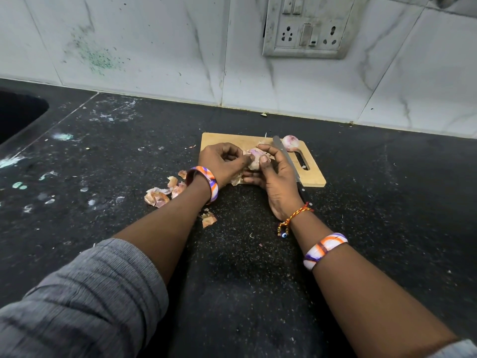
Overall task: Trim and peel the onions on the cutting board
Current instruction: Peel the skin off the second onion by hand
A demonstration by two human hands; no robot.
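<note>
A small wooden cutting board (313, 174) lies on the black counter near the wall. Over its front half, both hands hold one pale purple onion (255, 157). My right hand (277, 177) cups it from the right and below. My left hand (223, 161) pinches its skin on the left side. A second onion (291, 142), pale and smooth, rests at the board's far right corner. A knife (285, 157) lies on the board beside my right hand, blade pointing away, its dark handle over the front edge.
Loose onion skins (157, 198) lie on the black counter (258, 254) left of the board, with one piece (208, 219) under my left forearm. A dark sink (18, 115) opens at the far left. A tiled wall with a socket panel (307, 29) stands behind.
</note>
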